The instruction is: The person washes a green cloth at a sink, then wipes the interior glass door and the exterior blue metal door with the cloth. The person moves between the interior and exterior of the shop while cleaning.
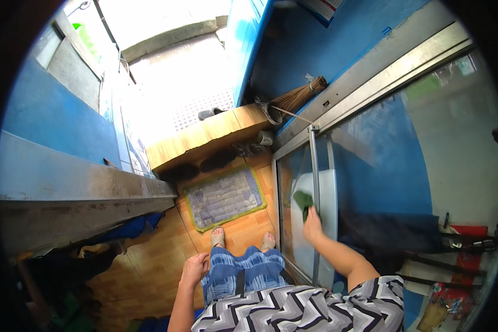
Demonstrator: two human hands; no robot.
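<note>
My right hand [312, 226] grips a dark green cloth [303, 202], its fingers closed round the bunched lower part. The cloth is up against the glass pane [296, 229] of a metal-framed sliding door, next to its upright metal bar [316, 191]. Slight blur softens the cloth's edges. Down beside my left thigh hangs my left hand [193, 269], loosely curled, with nothing visible in it. It touches or nearly touches my blue patterned trousers [243, 271].
A quilted doormat [226, 198] lies on the tiled floor before my feet. Beyond it rises a wooden-topped step [210, 136] with footwear on and under it. A stick broom [301, 95] leans right of the doorway. Dark cloths [66, 265] sit at the left.
</note>
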